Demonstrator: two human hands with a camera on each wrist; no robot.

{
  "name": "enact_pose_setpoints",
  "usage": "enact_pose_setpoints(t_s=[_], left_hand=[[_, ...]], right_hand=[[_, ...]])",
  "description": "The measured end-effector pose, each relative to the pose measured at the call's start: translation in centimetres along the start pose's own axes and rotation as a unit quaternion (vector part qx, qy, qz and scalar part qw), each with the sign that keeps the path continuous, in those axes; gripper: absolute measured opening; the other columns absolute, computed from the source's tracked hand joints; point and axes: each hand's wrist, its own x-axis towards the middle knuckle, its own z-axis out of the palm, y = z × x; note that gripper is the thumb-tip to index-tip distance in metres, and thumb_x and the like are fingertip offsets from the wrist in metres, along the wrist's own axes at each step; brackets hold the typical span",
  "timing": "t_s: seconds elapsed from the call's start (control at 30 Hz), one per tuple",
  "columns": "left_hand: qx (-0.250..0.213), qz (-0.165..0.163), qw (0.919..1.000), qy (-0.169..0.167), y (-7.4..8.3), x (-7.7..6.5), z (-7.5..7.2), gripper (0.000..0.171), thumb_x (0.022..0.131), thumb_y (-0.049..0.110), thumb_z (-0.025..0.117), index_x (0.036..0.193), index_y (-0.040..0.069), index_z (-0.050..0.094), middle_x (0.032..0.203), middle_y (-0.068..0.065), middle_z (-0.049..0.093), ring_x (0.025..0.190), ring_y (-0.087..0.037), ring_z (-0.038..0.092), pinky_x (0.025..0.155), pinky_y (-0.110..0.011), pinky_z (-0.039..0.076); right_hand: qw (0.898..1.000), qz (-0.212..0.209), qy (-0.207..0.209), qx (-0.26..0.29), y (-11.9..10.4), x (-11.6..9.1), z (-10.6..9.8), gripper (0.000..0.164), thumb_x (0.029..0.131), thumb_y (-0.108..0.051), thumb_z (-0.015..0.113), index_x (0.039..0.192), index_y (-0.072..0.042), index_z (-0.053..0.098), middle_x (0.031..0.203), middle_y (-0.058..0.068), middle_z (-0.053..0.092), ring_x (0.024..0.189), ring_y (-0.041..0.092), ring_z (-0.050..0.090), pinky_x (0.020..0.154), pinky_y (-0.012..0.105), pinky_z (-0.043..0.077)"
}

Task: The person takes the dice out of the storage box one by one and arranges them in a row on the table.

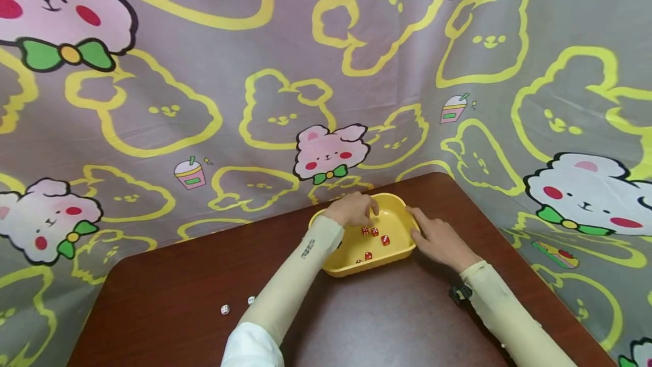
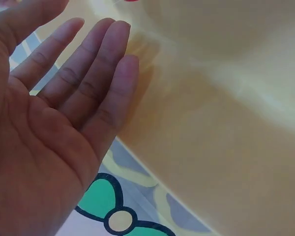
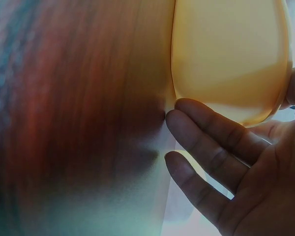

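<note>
A yellow tray [image 1: 402,214] sits near the table's back right corner, with several red dice [image 1: 385,240] on its floor. My left hand [image 1: 351,209] reaches over the tray's left side, palm empty and fingers loosely extended near the yellow wall in the left wrist view. At the tray's right end, my right hand [image 1: 440,239] holds the rim. In the right wrist view, some of its fingers [image 3: 211,152] lie extended against the outside of the tray, while the grip at the rim is partly hidden. The left forearm covers part of the tray's left side.
Two white dice [image 1: 225,310] lie on the brown table [image 1: 168,287], left of the left forearm; one is partly covered by the sleeve. A patterned cloth [image 1: 204,95] with cartoon animals hangs behind the table and along its right side.
</note>
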Motion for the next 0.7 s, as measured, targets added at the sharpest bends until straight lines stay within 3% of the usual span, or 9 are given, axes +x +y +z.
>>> enact_pose_setpoints(t_s=[0.2, 0.4, 0.7], left_hand=[[-0.011, -0.011, 0.9998, -0.008, -0.1, -0.1, 0.7, 0.036, 0.082, 0.026, 0.076, 0.117, 0.023, 0.067, 0.087, 0.009, 0.066, 0.079, -0.007, 0.061, 0.068, -0.024, 0.049], [0.004, -0.013, 0.9999, -0.004, -0.4, -0.1, 1.4, 0.037, 0.077, 0.026, 0.08, 0.112, 0.025, 0.068, 0.087, 0.009, 0.064, 0.082, -0.008, 0.059, 0.074, -0.026, 0.049], [0.009, -0.022, 0.9997, 0.008, -0.6, -0.3, 2.1, 0.021, 0.078, 0.022, 0.078, 0.098, 0.023, 0.071, 0.092, 0.01, 0.066, 0.083, -0.008, 0.059, 0.072, -0.024, 0.048]], right_hand=[[1.0, 0.004, -0.005, 0.008, -0.1, 0.0, -0.1, 0.054, 0.094, -0.025, 0.055, 0.144, -0.017, 0.037, 0.061, -0.002, 0.048, 0.057, 0.014, 0.046, 0.059, 0.03, 0.039], [1.0, 0.007, -0.006, 0.005, -0.1, 0.1, 0.0, 0.054, 0.094, -0.025, 0.055, 0.144, -0.017, 0.037, 0.063, -0.002, 0.05, 0.059, 0.013, 0.047, 0.06, 0.03, 0.039], [1.0, 0.01, -0.008, 0.004, -0.1, 0.0, 0.0, 0.055, 0.094, -0.025, 0.056, 0.144, -0.016, 0.036, 0.064, -0.002, 0.051, 0.06, 0.014, 0.047, 0.061, 0.031, 0.039]])
